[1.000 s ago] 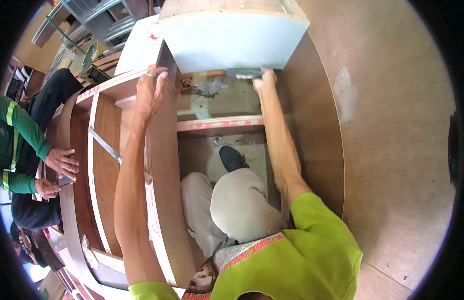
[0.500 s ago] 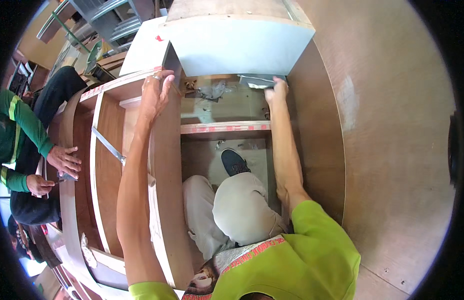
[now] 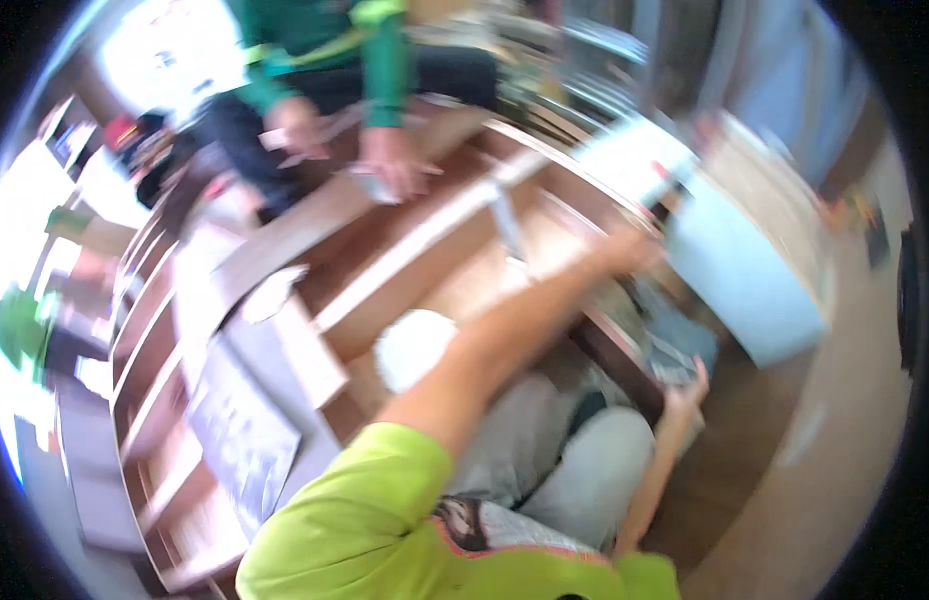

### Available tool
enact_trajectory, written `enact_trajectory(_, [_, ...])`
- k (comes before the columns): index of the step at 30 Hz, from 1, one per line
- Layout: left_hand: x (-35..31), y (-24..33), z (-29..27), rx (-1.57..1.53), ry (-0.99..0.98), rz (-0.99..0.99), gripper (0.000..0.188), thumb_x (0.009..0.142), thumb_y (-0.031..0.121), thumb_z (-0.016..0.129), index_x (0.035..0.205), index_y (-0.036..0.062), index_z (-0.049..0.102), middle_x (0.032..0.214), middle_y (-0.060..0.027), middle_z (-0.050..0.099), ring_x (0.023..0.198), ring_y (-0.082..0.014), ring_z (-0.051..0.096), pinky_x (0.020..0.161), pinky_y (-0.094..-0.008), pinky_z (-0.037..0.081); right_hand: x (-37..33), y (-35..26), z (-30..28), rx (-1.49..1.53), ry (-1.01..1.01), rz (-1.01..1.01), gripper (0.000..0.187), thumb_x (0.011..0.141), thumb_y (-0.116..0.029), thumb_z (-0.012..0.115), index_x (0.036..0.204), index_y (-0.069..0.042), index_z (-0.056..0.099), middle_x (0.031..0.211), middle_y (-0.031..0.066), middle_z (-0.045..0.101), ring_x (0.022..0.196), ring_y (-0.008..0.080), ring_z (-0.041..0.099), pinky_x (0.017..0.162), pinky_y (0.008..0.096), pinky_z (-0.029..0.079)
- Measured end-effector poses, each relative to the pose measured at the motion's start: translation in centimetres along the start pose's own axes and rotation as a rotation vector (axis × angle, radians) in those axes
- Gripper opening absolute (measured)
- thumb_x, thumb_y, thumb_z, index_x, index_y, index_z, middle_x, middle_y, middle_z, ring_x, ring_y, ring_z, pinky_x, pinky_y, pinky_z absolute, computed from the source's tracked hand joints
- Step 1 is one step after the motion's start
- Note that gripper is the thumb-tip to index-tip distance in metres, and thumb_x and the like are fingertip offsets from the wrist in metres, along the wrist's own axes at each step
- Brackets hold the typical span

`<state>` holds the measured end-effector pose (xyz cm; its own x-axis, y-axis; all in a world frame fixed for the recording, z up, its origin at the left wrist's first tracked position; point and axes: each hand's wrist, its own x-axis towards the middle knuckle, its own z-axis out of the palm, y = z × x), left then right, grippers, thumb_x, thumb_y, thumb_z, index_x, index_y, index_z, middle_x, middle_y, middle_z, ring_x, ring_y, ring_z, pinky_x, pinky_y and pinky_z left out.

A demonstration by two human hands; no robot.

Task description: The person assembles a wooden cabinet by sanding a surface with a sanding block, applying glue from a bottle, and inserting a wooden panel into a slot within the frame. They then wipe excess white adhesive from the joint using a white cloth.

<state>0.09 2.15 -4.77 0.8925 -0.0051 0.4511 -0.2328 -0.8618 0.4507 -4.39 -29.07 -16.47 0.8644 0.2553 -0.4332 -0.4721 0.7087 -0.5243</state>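
My right hand (image 3: 687, 398) is closed on a grey flat blade (image 3: 693, 340) with pale smears, low inside the wooden cabinet frame. Motion smears my left hand (image 3: 633, 248); it is at the far edge of the frame (image 3: 425, 250), beside the pale blue-white box panel (image 3: 737, 275), and its fingers cannot be made out. My left arm crosses over the frame's compartments. A light metal strip (image 3: 507, 222) leans across one divider, and a round white object (image 3: 415, 350) shows next to my left forearm.
Across the frame, a co-worker in green sleeves (image 3: 387, 75) has both hands at its far board. A grey sheet (image 3: 247, 430) lies at the left, beside another compartmented frame (image 3: 145, 410). Another person in green (image 3: 23, 330) is at the far left. A brown panel (image 3: 785, 480) rises at the right.
The view has swung left, bringing the other frame, grey sheet and second person into sight. My right hand still holds the grey blade. The picture has become blurred.
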Motion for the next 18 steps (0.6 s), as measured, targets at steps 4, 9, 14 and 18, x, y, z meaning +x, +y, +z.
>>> enact_trajectory(4, [-0.5,8.2,-1.9,-0.418,0.041,0.133,0.054,0.084,0.05,0.059,0.111,0.0033,0.061,0.108,-0.0228,0.062,0.103,-0.04,0.058,0.095,-0.0487,0.042,-1.4,-4.8,-3.3,-0.965,-0.177,-0.858,0.063,0.081,-0.028,0.068,0.133,0.003,0.048,0.131,0.0225,0.049,0.119,0.0376,0.05,0.1,0.0525,0.042])
enact_trajectory(9, [-4.8,13.1,-6.0,-0.945,0.005,-0.231,0.067,0.091,0.048,0.057,0.131,-0.003,0.041,0.111,-0.0204,0.057,0.104,-0.0294,0.057,0.093,-0.0405,0.045,-6.7,-7.2,7.0,-0.109,0.037,-0.562,0.049,0.095,-0.03,0.045,0.134,0.0,0.049,0.137,0.0205,0.045,0.127,0.0341,0.044,0.107,0.0464,0.035])
enact_trajectory(14, [-9.6,14.9,-12.0,-1.32,-0.119,-0.46,0.059,0.093,0.047,0.055,0.127,-0.0008,0.05,0.109,-0.0165,0.059,0.105,-0.0265,0.056,0.093,-0.0378,0.046,-7.9,-4.1,9.7,-0.141,-0.028,-0.285,0.048,0.095,-0.034,0.049,0.131,-0.003,0.052,0.137,0.0166,0.046,0.123,0.0318,0.047,0.105,0.0455,0.038])
enact_trajectory(18, [-9.6,14.0,-12.2,-0.899,-0.041,-0.289,0.047,0.089,0.046,0.061,0.113,0.0051,0.063,0.113,-0.0179,0.06,0.112,-0.0312,0.054,0.101,-0.0417,0.039,-9.0,-3.4,12.0,-0.023,-0.095,-0.029,0.052,0.094,-0.041,0.051,0.133,-0.006,0.05,0.137,0.0125,0.047,0.123,0.0317,0.047,0.105,0.0466,0.038])
